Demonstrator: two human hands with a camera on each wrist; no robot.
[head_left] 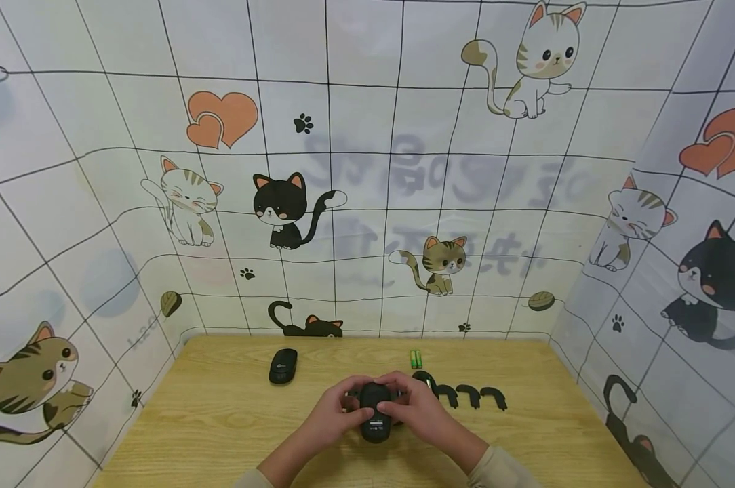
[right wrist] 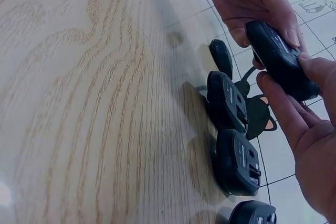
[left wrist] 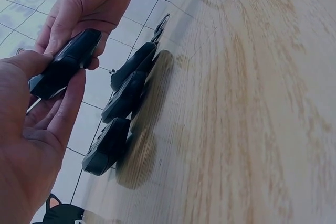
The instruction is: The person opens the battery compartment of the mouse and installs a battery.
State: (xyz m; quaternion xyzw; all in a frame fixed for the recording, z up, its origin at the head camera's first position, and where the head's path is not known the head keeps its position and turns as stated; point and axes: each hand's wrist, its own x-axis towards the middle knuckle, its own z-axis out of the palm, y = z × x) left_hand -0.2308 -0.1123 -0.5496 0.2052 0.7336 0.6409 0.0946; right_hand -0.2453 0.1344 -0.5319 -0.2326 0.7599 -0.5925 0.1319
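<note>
Both hands hold one black computer mouse (head_left: pixel 375 423) with its labelled underside turned up, raised over the table. My left hand (head_left: pixel 335 410) grips its left side, thumb lying on the underside. From the other side my right hand (head_left: pixel 422 410) grips it, its thumb (head_left: pixel 387 408) also pressed on the underside. In the right wrist view, the held mouse (right wrist: pixel 281 59) sits between the fingertips of both hands. Behind the hands, further black mice (right wrist: pixel 239 161) stand in a row, undersides showing; the hands mostly hide them in the head view.
A black mouse (head_left: pixel 283 366) lies top up at the back left of the wooden table (head_left: pixel 221 420). Two green batteries (head_left: pixel 416 359) lie at the back right. Several curved black covers (head_left: pixel 468 396) stand in a row right of the hands. A cat-printed curtain (head_left: pixel 361 203) surrounds the table.
</note>
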